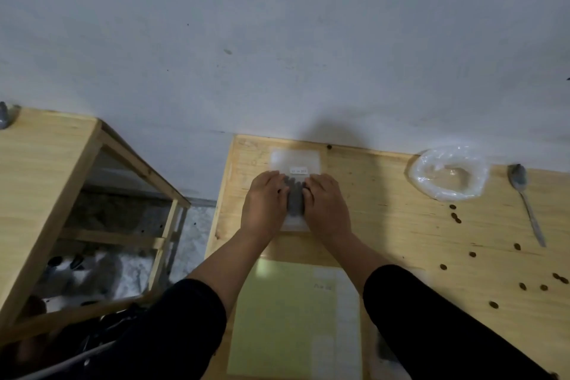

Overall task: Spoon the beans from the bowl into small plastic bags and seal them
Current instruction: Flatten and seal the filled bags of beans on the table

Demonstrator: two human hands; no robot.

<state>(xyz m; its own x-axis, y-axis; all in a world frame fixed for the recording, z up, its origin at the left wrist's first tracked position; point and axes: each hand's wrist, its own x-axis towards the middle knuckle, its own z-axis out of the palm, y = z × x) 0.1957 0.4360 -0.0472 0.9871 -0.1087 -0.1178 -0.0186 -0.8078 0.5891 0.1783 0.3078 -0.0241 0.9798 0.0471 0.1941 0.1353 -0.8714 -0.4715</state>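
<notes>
Left hand (265,202) and right hand (327,203) palm-down over small plastic bag (294,159), fingertips hidden, pinch or press unclear, blurred dark contents (295,203) between them, bowl (417,170) at two o'clock

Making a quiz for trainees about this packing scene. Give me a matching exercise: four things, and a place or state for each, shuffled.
1 spoon
2 small bag
3 loose beans
4 yellow sheet

A held by the left hand and right hand
B scattered on the table
C lying right of the bowl
D nearest the person

Pairs: 1-C, 2-A, 3-B, 4-D
</notes>
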